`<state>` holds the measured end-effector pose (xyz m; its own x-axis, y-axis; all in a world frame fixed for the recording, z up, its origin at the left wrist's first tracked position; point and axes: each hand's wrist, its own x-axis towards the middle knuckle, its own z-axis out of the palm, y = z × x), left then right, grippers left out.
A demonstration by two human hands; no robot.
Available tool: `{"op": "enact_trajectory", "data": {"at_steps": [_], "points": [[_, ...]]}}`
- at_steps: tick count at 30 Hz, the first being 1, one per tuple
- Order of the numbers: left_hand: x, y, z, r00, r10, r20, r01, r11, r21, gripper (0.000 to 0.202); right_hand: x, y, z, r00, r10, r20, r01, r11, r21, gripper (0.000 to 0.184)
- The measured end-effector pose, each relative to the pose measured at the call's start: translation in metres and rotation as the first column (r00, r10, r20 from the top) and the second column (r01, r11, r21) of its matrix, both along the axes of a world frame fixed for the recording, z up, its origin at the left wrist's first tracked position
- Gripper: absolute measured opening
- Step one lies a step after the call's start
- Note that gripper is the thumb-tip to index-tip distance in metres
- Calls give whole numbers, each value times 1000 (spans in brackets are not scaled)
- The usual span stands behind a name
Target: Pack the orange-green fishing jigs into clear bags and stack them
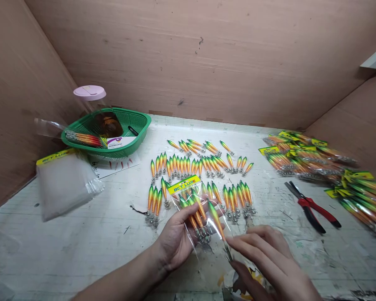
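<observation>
My left hand (pixel 180 236) is closed around a clear plastic bag (pixel 185 188) with a yellow-green "BCT LURE" header. Several green-and-orange squid jigs lie inside it, hooks toward me. Between the thumb and fingers of my right hand (pixel 263 255) is one more squid jig (pixel 217 219), held near its hook end, with its green tip at the right side of the bag. Whether that tip is inside the plastic I cannot tell. Behind my hands, loose squid jigs (pixel 178 165) lie in rows on the white table.
To the left are a stack of unfilled header bags (pixel 67 184) and a green basket (pixel 138 138) holding a lidded jar (pixel 108 123) and packed red-orange lures (pixel 84 138). Red-handled pliers (pixel 311 207) lie at right, before piles of filled lure bags (pixel 310 154). Board walls (pixel 207 62) enclose the table.
</observation>
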<state>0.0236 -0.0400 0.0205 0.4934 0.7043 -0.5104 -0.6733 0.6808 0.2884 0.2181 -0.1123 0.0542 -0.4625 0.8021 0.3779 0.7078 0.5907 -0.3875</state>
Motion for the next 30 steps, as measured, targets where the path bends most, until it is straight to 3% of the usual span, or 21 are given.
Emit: {"op": "enact_trajectory", "data": {"at_steps": [4, 8, 16, 20, 24, 27, 30], "points": [[0, 1, 0, 999, -53, -14, 53, 999, -8, 37, -16, 3, -15, 990, -131, 60, 113, 964, 241, 31], [0, 2, 4, 1000, -16, -5, 15, 1000, -17, 36, -27, -1, -22, 975, -217, -50, 221, 924, 312, 30], [1, -2, 5, 1000, -5, 25, 6, 1000, -4, 36, -30, 7, -22, 959, -241, -147, 270, 935, 231, 17], [0, -3, 3, 1000, -1, 23, 1, 1000, 9, 38, -35, 8, -28, 956, -262, -136, 287, 932, 220, 15], [1, -4, 2, 1000, -8, 28, 8, 1000, 19, 43, -35, 6, -24, 952, -273, -136, 298, 928, 223, 13], [0, -4, 4, 1000, 11, 20, -11, 1000, -11, 49, -12, 10, -22, 942, -260, -210, 278, 959, 61, 9], [0, -3, 4, 999, 44, -25, -45, 997, -60, 53, 32, 20, -33, 887, -429, -169, 431, 902, -27, 6]]}}
